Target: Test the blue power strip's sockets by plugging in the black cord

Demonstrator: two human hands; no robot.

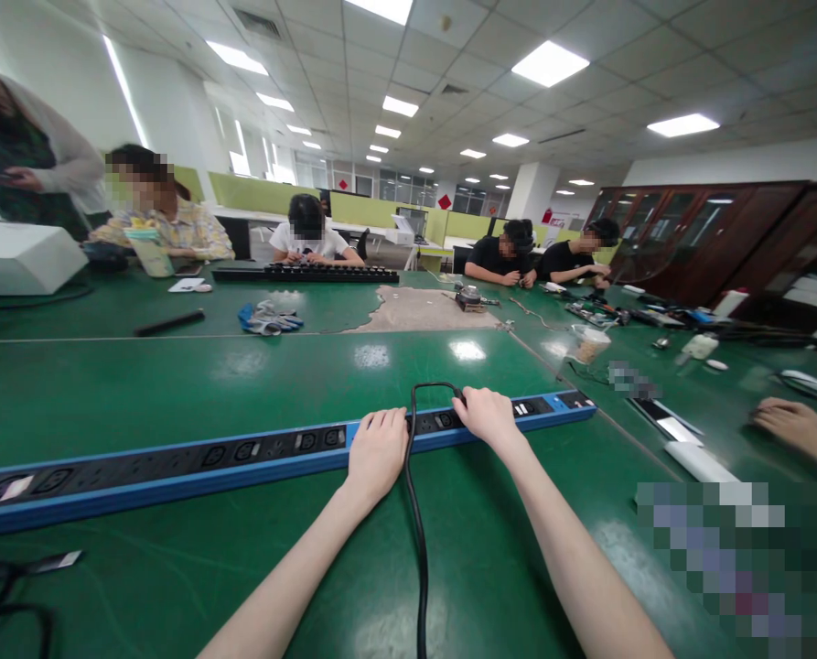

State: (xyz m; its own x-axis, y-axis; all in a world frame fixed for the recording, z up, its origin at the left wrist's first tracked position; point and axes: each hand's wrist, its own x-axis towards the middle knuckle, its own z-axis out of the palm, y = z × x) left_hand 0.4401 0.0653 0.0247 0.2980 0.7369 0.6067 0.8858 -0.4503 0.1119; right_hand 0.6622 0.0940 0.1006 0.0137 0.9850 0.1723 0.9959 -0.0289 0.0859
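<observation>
A long blue-and-black power strip (271,467) lies slantwise across the green table, its row of sockets facing up. My left hand (379,450) is closed over its middle, fingers together across the socket face. Farther right, my right hand (489,414) holds the end of a black power cord (418,531) down at the sockets. From there the cord loops over to the left, passes beside my left hand and runs toward me. My right fingers hide the cord's plug, so I cannot tell whether it sits in a socket.
Blue-grey gloves (269,318) and a black bar (169,322) lie beyond the strip. Another dark strip (305,274) is farther back. A plastic cup (590,343) and electronic parts stand at right, near another person's hands (796,426). Several people are around the table. Black cables (10,595) lie front left.
</observation>
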